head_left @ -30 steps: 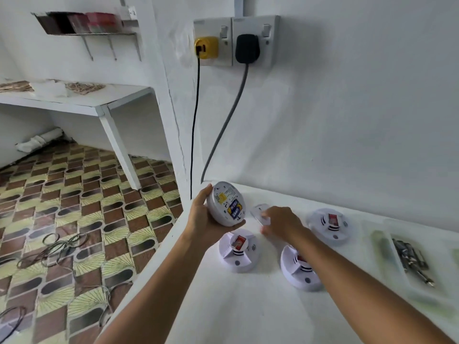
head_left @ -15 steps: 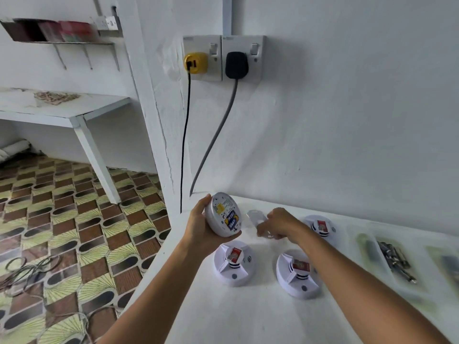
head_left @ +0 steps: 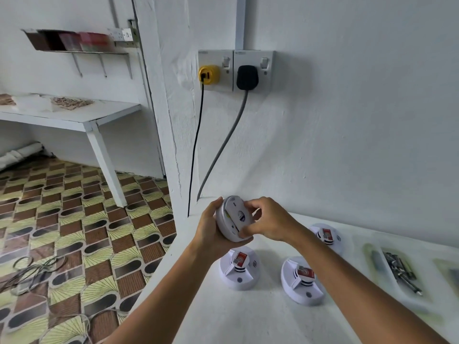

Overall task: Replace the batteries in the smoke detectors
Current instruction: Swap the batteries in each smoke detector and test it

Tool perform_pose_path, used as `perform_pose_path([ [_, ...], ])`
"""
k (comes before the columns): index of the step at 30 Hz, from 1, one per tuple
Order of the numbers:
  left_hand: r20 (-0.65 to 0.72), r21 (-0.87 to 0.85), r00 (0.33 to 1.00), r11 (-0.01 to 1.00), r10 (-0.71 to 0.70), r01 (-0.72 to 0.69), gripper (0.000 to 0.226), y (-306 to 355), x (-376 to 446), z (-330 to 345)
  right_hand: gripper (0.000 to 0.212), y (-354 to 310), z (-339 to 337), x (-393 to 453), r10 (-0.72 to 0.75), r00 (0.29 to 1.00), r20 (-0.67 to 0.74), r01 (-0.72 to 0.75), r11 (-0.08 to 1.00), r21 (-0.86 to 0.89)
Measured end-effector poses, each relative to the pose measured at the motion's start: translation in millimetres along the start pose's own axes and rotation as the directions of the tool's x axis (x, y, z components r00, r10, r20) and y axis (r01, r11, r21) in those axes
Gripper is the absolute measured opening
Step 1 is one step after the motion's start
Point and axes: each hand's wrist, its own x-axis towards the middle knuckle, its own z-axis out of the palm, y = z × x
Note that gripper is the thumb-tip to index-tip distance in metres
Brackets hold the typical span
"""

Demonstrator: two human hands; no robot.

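My left hand (head_left: 211,232) grips a round white smoke detector (head_left: 229,219) from behind, tilted with its back side towards me, above the white table (head_left: 223,319). My right hand (head_left: 267,223) holds a white cover plate (head_left: 242,216) against that back side, fingers curled over its top edge and thumb at its lower edge. The battery bay is hidden under the plate. Three more white smoke detectors lie on the table, each with a red label: one (head_left: 239,268) below my hands, one (head_left: 301,281) in the middle, one (head_left: 327,235) behind my right forearm.
Clear plastic bags with metal parts (head_left: 400,271) lie at the table's right. A yellow plug (head_left: 209,74) and a black plug (head_left: 247,76) sit in wall sockets, their cables hanging down to the table's back edge. Left of the table is tiled floor with loose cables (head_left: 32,271).
My right hand lifted the cover plate off the table and brought it onto the back of the detector in my left hand. The battery labels are now covered.
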Motion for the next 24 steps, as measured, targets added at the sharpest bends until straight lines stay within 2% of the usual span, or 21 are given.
perform_pose_path([
  [9,-0.036,0.117,0.999,0.993,0.007,-0.003,0.054,-0.2,-10.9,1.5,0.039,-9.9,-1.8,-4.6,-0.028,0.999,0.025,0.030,0.995,-0.091],
  [15,-0.010,0.108,1.000,0.994,0.008,-0.006,0.060,-0.4,-13.3,0.4,0.027,-14.4,0.9,-9.5,-0.050,0.999,-0.013,0.047,0.985,-0.164],
  [20,-0.006,0.218,0.997,0.973,0.078,-0.075,0.034,-2.4,-17.4,2.8,0.036,-15.5,4.3,-11.3,-0.078,0.996,-0.044,0.069,0.983,-0.168],
  [24,0.029,0.152,0.998,0.987,0.057,-0.060,0.034,-2.7,-18.6,3.1,0.044,-19.0,7.2,-14.3,-0.107,0.989,-0.104,0.092,0.986,-0.136],
])
